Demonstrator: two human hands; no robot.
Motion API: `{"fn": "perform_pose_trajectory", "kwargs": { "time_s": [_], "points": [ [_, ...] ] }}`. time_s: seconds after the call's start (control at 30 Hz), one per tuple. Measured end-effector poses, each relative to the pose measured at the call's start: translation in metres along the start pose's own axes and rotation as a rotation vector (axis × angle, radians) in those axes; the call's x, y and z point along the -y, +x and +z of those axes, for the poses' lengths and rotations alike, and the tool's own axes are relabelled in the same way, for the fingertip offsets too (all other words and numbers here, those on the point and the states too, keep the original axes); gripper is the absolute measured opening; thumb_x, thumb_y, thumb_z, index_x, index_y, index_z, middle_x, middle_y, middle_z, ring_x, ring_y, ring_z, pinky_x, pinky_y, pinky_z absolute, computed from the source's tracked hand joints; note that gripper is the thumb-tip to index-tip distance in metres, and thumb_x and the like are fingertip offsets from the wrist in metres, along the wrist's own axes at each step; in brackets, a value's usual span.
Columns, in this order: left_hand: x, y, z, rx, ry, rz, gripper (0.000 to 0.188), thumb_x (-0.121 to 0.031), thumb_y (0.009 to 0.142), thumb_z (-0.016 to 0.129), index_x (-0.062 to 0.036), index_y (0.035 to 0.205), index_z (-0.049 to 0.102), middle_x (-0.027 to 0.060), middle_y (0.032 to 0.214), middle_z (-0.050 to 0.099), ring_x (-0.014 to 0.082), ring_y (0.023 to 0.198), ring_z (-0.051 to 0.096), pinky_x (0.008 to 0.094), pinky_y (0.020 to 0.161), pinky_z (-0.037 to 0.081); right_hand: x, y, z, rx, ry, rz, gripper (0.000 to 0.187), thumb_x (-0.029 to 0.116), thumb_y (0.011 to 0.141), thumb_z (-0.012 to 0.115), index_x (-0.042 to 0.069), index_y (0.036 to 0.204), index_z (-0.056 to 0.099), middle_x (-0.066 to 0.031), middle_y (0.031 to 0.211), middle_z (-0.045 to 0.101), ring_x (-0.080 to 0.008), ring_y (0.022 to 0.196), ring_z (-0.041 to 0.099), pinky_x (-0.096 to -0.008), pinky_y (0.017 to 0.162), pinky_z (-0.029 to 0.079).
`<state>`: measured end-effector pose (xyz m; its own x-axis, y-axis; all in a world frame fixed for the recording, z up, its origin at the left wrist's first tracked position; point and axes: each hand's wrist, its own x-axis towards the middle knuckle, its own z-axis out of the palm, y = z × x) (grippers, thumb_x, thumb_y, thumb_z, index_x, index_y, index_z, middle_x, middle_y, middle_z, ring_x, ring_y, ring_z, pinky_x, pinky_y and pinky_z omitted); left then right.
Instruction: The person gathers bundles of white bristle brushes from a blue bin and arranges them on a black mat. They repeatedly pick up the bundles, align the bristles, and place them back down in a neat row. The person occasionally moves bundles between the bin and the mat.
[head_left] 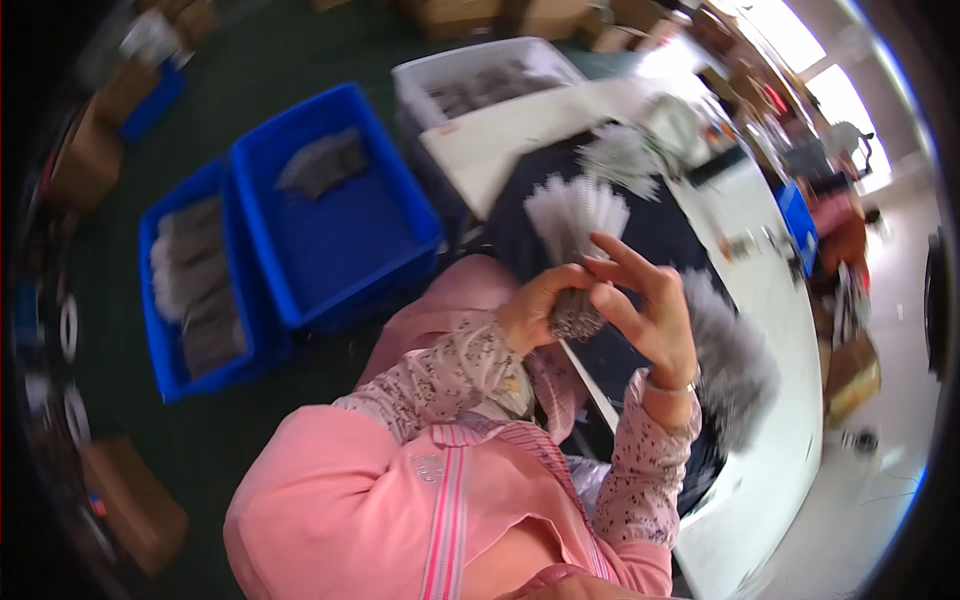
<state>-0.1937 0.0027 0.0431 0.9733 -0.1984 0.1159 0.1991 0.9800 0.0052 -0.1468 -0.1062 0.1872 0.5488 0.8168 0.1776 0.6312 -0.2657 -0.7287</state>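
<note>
My left hand [540, 308] is closed around a bundle of thin strands [577, 215], white and fanned out at the far end, grey and packed tight at the near end. My right hand [655, 315] is beside the bundle with fingers stretched and thumb apart; its fingertips are close to the strands, and I cannot tell whether they press on them. Just beyond lies a loose heap of similar white strands [620, 160] on a dark cloth [520, 215]. A large pile of grey strands [735, 365] sits right of my right wrist.
The white table [780, 400] curves around my right side. To the left stand a blue bin [400, 262] with a few grey bundles and another blue bin [160, 330] holding several. Behind is a white bin [415, 85]. Cardboard boxes [135, 500] line the floor.
</note>
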Motion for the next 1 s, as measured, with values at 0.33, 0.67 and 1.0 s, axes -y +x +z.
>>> {"fn": "perform_pose_trajectory", "kwargs": {
  "time_s": [0.33,0.67,1.0],
  "points": [
    [-0.157,-0.119,-0.037,-0.438,0.160,0.522,0.017,-0.009,0.078,0.063,-0.0002,0.092,0.061,0.0107,0.082,0.064,0.0183,0.072,0.065,0.0301,0.069,0.055,-0.021,0.168,0.158,0.367,0.353,0.018,0.032,0.013,0.086,0.067,-0.005,0.111,0.062,-0.0124,0.092,0.069,-0.0133,0.088,0.064,-0.0257,0.078,0.048],
    [-0.335,-0.187,-0.226,-1.409,0.612,1.152,0.051,0.004,0.062,0.067,0.0021,0.107,0.044,0.0131,0.084,0.057,0.0236,0.067,0.063,0.0319,0.052,0.050,-0.143,0.310,0.249,0.371,-0.533,-0.586,0.037,0.028,0.076,0.069,0.008,0.106,0.064,-0.0092,0.105,0.060,-0.0278,0.101,0.054,-0.0471,0.102,0.030],
    [-0.484,-0.204,-0.330,-2.305,0.791,1.007,0.083,-0.015,0.061,0.076,0.0023,0.127,0.030,0.0304,0.106,0.059,0.0463,0.100,0.058,0.0473,0.090,0.046,-0.131,0.324,0.257,0.439,-0.492,-0.509,0.027,0.020,0.069,0.069,0.009,0.093,0.066,-0.0055,0.085,0.056,-0.0259,0.083,0.052,-0.0400,0.083,0.037]
  ]
}}
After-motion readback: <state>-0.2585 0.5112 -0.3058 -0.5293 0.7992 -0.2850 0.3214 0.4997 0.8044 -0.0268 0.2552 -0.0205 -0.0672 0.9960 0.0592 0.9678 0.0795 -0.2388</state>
